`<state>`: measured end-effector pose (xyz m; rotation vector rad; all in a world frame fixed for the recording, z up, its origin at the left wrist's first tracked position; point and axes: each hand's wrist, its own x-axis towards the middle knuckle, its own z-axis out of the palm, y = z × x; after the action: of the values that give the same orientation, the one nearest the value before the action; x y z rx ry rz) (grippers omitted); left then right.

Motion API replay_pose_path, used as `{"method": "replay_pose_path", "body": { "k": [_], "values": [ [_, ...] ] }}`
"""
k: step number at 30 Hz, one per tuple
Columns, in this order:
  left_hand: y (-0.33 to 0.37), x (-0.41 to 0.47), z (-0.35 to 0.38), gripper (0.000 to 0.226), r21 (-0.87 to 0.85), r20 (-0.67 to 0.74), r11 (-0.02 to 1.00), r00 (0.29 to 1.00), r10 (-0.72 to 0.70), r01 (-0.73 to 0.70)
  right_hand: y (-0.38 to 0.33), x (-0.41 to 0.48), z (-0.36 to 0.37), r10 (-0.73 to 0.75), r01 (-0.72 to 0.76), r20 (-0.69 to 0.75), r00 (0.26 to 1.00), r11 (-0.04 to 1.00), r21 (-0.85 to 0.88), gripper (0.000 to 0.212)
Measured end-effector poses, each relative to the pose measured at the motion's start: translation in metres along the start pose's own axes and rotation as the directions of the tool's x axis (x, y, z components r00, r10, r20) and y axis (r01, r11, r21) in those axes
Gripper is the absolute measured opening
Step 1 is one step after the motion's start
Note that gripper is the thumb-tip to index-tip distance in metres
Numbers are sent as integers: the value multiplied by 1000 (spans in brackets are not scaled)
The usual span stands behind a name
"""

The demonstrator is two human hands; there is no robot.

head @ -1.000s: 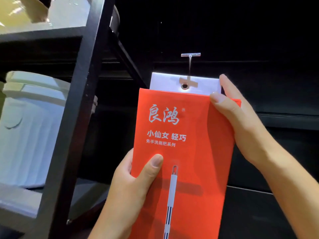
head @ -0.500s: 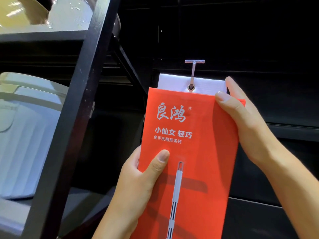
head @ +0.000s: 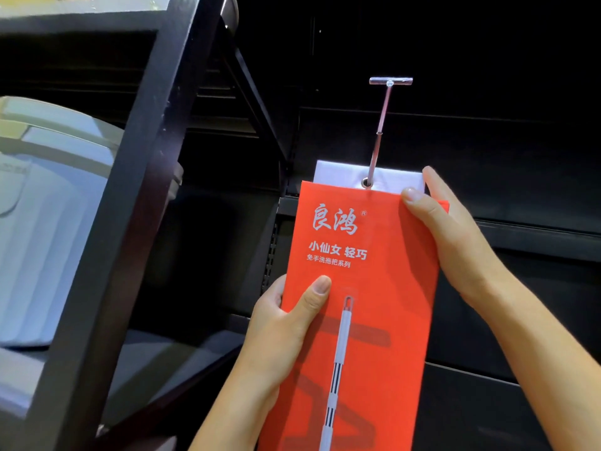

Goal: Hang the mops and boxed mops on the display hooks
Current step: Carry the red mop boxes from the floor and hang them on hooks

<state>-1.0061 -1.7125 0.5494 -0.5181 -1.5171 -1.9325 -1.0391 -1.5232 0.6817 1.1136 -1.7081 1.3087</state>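
Comparing the head view against the frame half a second before: the long chrome display hook (head: 377, 135) showed far more of its rod above the box, and its T-shaped end bar (head: 390, 81) stood well clear of the box top, where before it sat just above it. The hook rod passed through the metal-ringed eyelet (head: 367, 182) in both frames.

Head view, materials and shapes: the flat orange-red cardboard mop box (head: 364, 320) was smooth and matte, printed with white Chinese characters and a picture of a grey mop handle. A white card tab (head: 338, 175) stuck out of its top edge and carried the eyelet. The left hand (head: 286, 323) gripped the box's left edge, thumb pressed flat on the front face, other fingers hidden behind. The right hand (head: 455, 242) pinched the upper right corner, thumb on the front, fingers behind the tab. Left of the box stood a black painted metal shelf upright (head: 123, 222), and beyond it a pale grey ribbed plastic bin (head: 48, 222) rested on a shelf.
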Motion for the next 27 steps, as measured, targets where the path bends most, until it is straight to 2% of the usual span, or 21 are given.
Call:
{"method": "replay_pose_path", "body": {
  "k": [2, 6, 10, 13, 15, 18, 24, 27],
  "values": [
    [-8, 8, 2, 48, -1, 0, 1000, 1000, -19, 19, 10, 2, -1, 40, -39, 10, 999, 999, -20, 112],
    [-23, 23, 5, 47, 15, -8, 999, 999, -48, 48, 34, 7, 0, 85, -86, -13, 996, 990, -111, 109],
    [-37, 37, 6, 47, 26, 14, 997, 997, -76, 75, 55, 13, -3, 152, -160, -55, 987, 970, -182, 71],
    [-48, 46, 7, 48, 59, 16, 997, 998, -55, 54, 63, 16, -1, 166, -173, -49, 985, 960, -220, 80],
    [-55, 51, 8, 60, 66, -26, 997, 999, -30, 31, 67, 19, -1, 165, -174, -57, 985, 953, -247, 74],
    [-62, 56, 8, 68, 34, -43, 999, 999, -27, 29, 72, 21, -2, 168, -182, -72, 983, 931, -317, 79],
    [-63, 60, 6, 50, 81, -17, 997, 1000, -13, 15, 77, 25, 1, 170, -195, -97, 981, 892, -407, 99],
    [-63, 63, 2, 41, 126, 4, 992, 1000, -6, 6, 81, 25, 2, 188, -211, -98, 977, 904, -371, 100]
  ]
}}
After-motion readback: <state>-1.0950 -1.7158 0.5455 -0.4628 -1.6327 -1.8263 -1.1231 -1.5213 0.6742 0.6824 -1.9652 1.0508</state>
